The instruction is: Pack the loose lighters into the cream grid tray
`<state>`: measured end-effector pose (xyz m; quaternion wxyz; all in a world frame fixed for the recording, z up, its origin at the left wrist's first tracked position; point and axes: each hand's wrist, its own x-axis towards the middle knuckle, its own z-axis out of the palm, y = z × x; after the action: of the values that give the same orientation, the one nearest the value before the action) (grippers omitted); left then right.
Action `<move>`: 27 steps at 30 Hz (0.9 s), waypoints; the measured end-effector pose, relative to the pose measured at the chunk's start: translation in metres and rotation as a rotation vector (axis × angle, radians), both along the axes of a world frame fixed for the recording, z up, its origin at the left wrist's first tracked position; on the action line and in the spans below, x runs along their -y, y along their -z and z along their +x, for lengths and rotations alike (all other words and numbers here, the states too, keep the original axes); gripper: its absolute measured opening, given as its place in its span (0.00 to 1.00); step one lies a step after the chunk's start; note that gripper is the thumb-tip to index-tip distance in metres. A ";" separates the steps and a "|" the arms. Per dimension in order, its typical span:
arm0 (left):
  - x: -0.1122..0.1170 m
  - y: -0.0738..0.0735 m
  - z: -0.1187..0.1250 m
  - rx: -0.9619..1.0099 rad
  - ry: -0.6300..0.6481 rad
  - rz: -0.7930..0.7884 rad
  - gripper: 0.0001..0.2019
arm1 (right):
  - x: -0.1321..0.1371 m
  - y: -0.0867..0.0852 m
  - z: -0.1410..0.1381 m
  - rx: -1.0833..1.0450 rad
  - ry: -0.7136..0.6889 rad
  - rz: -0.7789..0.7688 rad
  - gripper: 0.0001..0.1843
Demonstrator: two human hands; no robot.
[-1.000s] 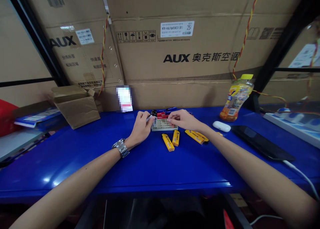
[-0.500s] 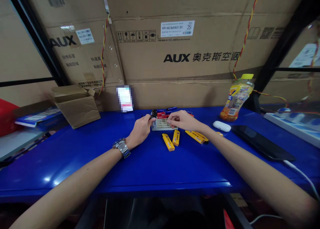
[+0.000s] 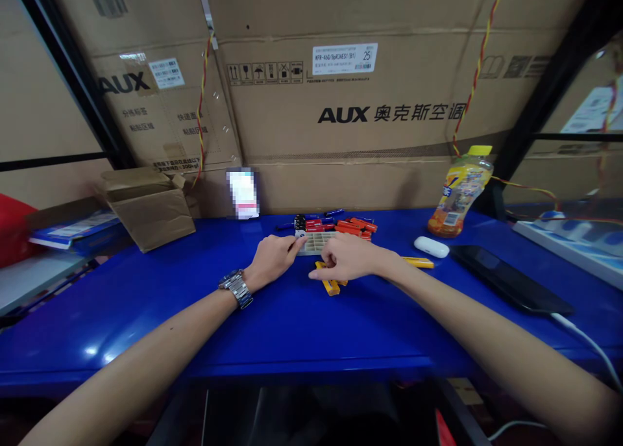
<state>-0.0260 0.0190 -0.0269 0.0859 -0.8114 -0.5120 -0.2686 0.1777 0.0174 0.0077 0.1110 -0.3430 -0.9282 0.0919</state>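
My left hand (image 3: 273, 259) pinches the left end of a pale compartmented rack (image 3: 316, 243), thumb on its top edge. Several compartments show bare. My right hand (image 3: 351, 256) is palm down at the rack's right front, thumb stretched left, other fingers curled and partly hidden; I see nothing between thumb and fingers. Just below it lie flat yellow stick-like items (image 3: 331, 285), partly covered by the hand. Another yellow item (image 3: 417, 262) sticks out right of my wrist. Behind the rack lie red marker-like sticks (image 3: 318, 223), blue ones (image 3: 335, 213) and orange-red ones (image 3: 355, 224).
A drink bottle (image 3: 460, 193) stands back right, with a white earbud case (image 3: 431, 247) and a black power bank or phone (image 3: 509, 280) with cable before it. A lit phone (image 3: 243, 193) leans at the back. An opened cardboard box (image 3: 150, 206) sits left on the blue table (image 3: 195, 342).
My right hand has come off the rack toward me, above the yellow items, its thumb now spread. My left hand stays on the rack, slightly lower.
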 end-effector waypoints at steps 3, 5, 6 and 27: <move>0.003 0.000 0.003 -0.007 0.028 0.032 0.26 | 0.005 0.003 -0.007 0.073 0.019 -0.008 0.19; 0.006 -0.002 0.005 0.011 0.077 0.033 0.26 | 0.003 0.005 -0.008 0.063 0.023 -0.017 0.15; 0.007 -0.003 0.005 0.030 0.102 0.024 0.25 | 0.000 0.006 -0.007 0.035 0.027 -0.012 0.14; 0.020 -0.009 0.017 0.470 0.284 -0.135 0.08 | -0.015 0.014 -0.001 -0.390 -0.107 0.082 0.06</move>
<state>-0.0090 -0.0011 -0.0174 -0.1276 -0.7944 -0.4158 -0.4240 0.1764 0.0326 -0.0066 0.2976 -0.2641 -0.9090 0.1246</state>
